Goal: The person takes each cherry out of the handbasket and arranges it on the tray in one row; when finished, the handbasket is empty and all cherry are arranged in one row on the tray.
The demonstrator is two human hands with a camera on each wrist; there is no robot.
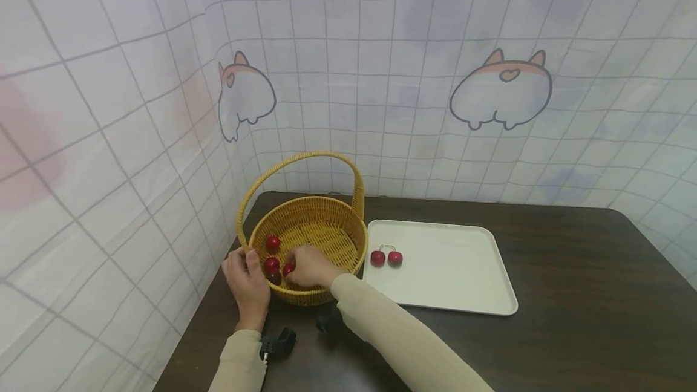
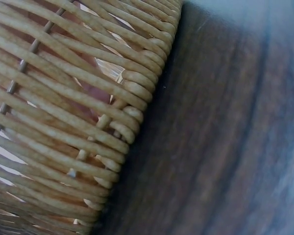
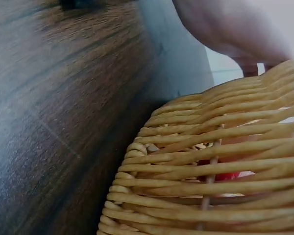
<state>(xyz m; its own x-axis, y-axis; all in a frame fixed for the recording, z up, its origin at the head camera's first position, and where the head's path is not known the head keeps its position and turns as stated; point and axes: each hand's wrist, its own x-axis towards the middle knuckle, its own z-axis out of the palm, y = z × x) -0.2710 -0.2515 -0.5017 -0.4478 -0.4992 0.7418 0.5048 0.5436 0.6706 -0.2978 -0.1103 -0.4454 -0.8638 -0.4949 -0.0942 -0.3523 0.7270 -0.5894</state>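
A yellow wicker basket (image 1: pixel 348 235) with a tall arched handle stands at the left of the table. At its left rim, by the foot of the handle, my left hand (image 1: pixel 247 283) grips the basket. My right hand (image 1: pixel 311 266) reaches down inside, its fingers pinching a red cherry (image 1: pixel 288 269); the fingertips are partly hidden. Several other cherries lie along the basket's left side, among them a bright red cherry (image 1: pixel 273 242) and a darker one (image 1: pixel 274 277). Both wrist views mostly show the basket's woven wall (image 2: pixel 63 112), with red glimpsed through the gaps in the right one.
Right of the basket, close to it, lies a white rectangular tray (image 1: pixel 452 271). Two cherries (image 1: pixel 394 258) joined by stems rest at its left end. The dark wooden table (image 1: pixel 588 283) meets a gridded cloth backdrop (image 1: pixel 403 77) behind and at the left.
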